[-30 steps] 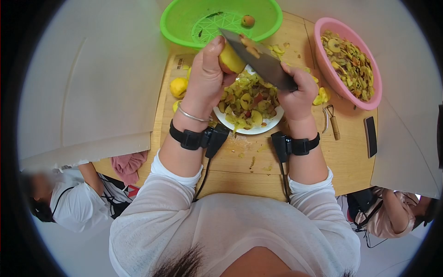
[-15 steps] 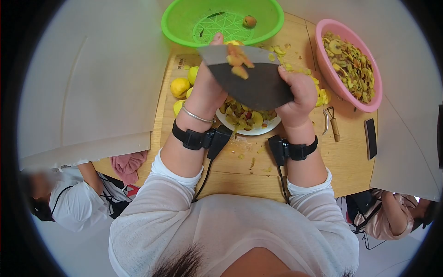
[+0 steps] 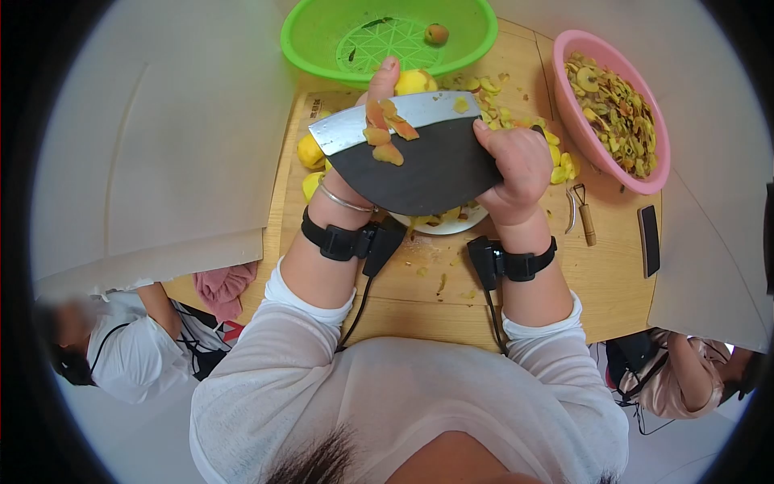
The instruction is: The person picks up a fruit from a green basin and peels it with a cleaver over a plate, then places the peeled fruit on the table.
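My right hand (image 3: 518, 165) grips a broad cleaver (image 3: 419, 165) with a dark blade and bright edge strip, thumb against its right end. Several orange-red peel scraps (image 3: 388, 153) cling to the blade. Behind it, my left hand (image 3: 384, 81) is curled round a peeled yellow fruit (image 3: 416, 81), perhaps a peach; its thumb points up and its fingers are mostly hidden. Below the blade shows the rim of a white plate (image 3: 451, 231) with peelings. More peeled yellow fruits (image 3: 312, 152) lie to the left, and yellow slices (image 3: 563, 171) to the right.
A green basin (image 3: 322, 60) with one unpeeled fruit (image 3: 436, 34) stands at the back. Slices fill a pink basin (image 3: 564, 109) at right. A peeler (image 3: 586, 218) and a black phone-like object (image 3: 648, 242) lie nearby. A pink cloth (image 3: 223, 290) hangs at left. Two people sit at either side.
The cleaver has shifted left and slightly down and now lies flatter to view, its bright strip plainer. More of the peeled fruit shows above the blade; the plate is more covered.
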A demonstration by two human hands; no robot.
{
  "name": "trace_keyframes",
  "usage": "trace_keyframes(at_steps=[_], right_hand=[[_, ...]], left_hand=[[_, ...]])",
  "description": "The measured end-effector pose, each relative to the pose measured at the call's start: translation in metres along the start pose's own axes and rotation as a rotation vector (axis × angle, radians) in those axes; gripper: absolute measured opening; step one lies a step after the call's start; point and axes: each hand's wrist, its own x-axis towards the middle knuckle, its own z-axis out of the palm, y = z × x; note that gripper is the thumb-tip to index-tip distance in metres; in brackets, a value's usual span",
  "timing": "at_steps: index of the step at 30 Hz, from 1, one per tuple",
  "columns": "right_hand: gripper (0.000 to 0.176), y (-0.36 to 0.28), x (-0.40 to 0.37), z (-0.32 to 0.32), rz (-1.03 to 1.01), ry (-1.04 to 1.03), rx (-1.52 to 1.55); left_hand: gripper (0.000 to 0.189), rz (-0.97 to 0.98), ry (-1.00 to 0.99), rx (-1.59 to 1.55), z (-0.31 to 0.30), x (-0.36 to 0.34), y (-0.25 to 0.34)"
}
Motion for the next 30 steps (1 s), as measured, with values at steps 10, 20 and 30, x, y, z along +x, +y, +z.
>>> trace_keyframes(at_steps=[10,20,30], right_hand=[[0.031,0.006,-0.003,0.001,0.003,0.008,-0.011],[0.026,0.011,-0.002,0.003,0.053,0.062,0.029],[0.026,0.009,-0.002,0.002,0.088,0.057,0.069]], left_hand=[[0.041,0.110,-0.029,-0.008,-0.017,0.018,-0.011],[0.033,0.163,-0.184,0.034,-0.020,0.019,-0.008],[0.033,0.139,-0.220,0.002,-0.029,0.025,-0.004]])
